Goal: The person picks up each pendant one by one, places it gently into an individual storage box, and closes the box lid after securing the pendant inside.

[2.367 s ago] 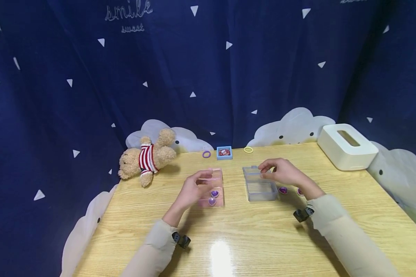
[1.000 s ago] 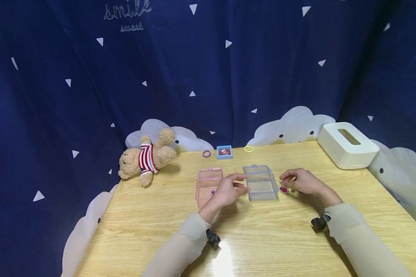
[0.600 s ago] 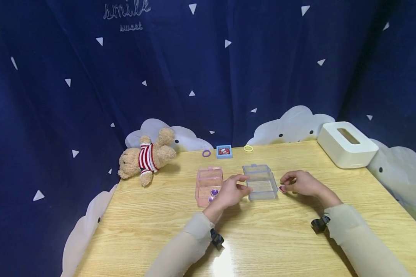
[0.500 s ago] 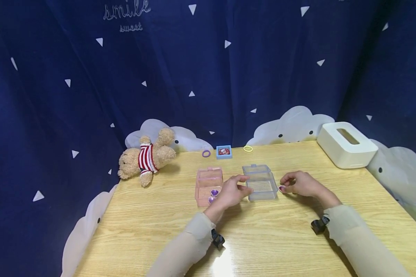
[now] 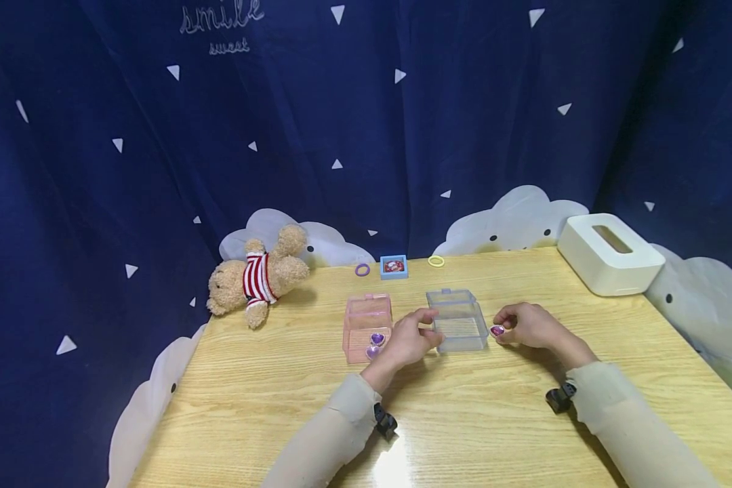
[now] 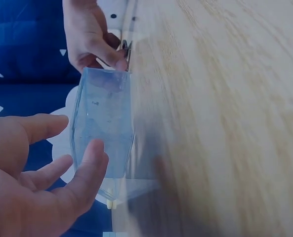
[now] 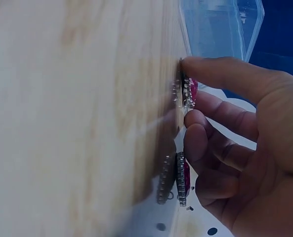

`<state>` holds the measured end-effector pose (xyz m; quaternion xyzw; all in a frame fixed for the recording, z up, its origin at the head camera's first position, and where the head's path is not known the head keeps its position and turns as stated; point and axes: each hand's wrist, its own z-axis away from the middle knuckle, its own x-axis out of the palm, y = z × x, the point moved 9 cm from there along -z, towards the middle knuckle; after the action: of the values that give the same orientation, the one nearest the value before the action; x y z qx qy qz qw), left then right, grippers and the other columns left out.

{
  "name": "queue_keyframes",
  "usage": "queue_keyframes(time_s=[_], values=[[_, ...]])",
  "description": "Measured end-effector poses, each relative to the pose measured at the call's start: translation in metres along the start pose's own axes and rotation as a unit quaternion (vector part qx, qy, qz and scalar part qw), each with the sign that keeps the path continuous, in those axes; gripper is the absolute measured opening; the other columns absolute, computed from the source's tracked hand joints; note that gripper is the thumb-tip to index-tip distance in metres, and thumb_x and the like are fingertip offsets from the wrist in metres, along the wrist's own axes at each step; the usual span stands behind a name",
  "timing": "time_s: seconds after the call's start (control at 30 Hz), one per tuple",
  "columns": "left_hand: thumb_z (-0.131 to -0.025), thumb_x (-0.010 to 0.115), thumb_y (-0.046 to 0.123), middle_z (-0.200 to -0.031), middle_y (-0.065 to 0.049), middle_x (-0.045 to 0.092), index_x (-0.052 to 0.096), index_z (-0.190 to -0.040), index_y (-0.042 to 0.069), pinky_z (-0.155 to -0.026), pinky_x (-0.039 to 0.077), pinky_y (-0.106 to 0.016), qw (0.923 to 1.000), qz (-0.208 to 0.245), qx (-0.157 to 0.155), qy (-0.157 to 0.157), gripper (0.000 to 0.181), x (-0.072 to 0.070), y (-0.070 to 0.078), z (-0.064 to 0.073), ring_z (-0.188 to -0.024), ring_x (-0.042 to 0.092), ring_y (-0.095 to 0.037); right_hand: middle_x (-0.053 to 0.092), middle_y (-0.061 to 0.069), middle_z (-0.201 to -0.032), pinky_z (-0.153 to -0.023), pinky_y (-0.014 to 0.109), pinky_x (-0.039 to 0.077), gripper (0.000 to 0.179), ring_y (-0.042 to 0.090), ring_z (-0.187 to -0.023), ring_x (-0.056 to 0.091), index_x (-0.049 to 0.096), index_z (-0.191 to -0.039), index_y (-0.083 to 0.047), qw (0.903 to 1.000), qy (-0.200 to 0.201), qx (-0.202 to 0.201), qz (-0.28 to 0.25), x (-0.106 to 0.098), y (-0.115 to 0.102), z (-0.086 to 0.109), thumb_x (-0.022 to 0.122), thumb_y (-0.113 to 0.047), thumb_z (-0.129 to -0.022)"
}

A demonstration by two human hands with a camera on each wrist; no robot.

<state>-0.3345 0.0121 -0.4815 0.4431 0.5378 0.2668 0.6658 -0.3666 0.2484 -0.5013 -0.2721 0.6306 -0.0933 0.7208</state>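
Observation:
My right hand (image 5: 531, 325) pinches a pink gem charm (image 5: 497, 330) with a silvery beaded edge between thumb and finger, low at the table. In the right wrist view a second gem charm (image 7: 183, 180) stands beside the curled fingers; the hand hides it in the head view. My left hand (image 5: 407, 337) is beside the clear bluish plastic box (image 5: 460, 329), fingers parted and holding nothing; whether they touch the box I cannot tell. The box's lid is folded back. Left of that hand lies a pink plastic box (image 5: 358, 339), also with its lid back, containing two purple heart gems (image 5: 376, 339).
Along the table's (image 5: 451, 420) back edge lie a purple ring (image 5: 362, 270), a small blue square box (image 5: 394, 268) and a yellow ring (image 5: 436, 261). A teddy bear (image 5: 259, 276) lies at the back left. A white tissue box (image 5: 613, 261) stands back right.
My left hand has moved right, from over the pink box to the clear box. My right hand went from the clear box to the pink gem charm and took hold of it.

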Motion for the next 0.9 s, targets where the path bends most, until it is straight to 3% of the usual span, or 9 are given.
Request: queue_keyframes(time_s=[0.5,0.77,0.9], values=[[-0.092,0.071,0.014,-0.126,-0.018,0.065,0.058,-0.137,0.01,-0.073,0.059,-0.023,1.0,0.006,0.004,-0.004,0.047,0.002,-0.003,-0.002,-0.1,0.07,-0.021,0.064,-0.007,-0.077,-0.068,0.028,0.043,0.02,0.011,-0.072,0.054,0.072,-0.089,-0.019,0.9991,0.014,-0.026,0.03,-0.002,-0.002,-0.002,0.084,-0.026,-0.075],[-0.091,0.071,0.015,-0.127,-0.018,0.065,0.052,-0.143,0.011,-0.076,0.06,-0.024,1.0,0.006,0.001,-0.007,0.056,0.003,-0.005,-0.003,-0.102,0.071,-0.023,0.07,-0.006,-0.085,-0.07,0.029,0.048,0.019,0.011,-0.078,0.059,0.073,-0.093,-0.018,0.9996,0.009,-0.023,0.015,-0.005,-0.002,0.0,0.081,-0.031,-0.082],[-0.091,0.071,0.015,-0.127,-0.017,0.065,0.053,-0.143,0.012,-0.077,0.059,-0.023,1.0,-0.003,0.002,-0.008,0.055,0.002,-0.004,-0.004,-0.103,0.071,-0.023,0.071,-0.004,-0.087,-0.064,0.026,0.047,0.022,0.011,-0.075,0.059,0.073,-0.097,-0.015,0.9998,0.01,-0.018,-0.007,-0.011,-0.003,0.002,0.079,-0.032,-0.085]])
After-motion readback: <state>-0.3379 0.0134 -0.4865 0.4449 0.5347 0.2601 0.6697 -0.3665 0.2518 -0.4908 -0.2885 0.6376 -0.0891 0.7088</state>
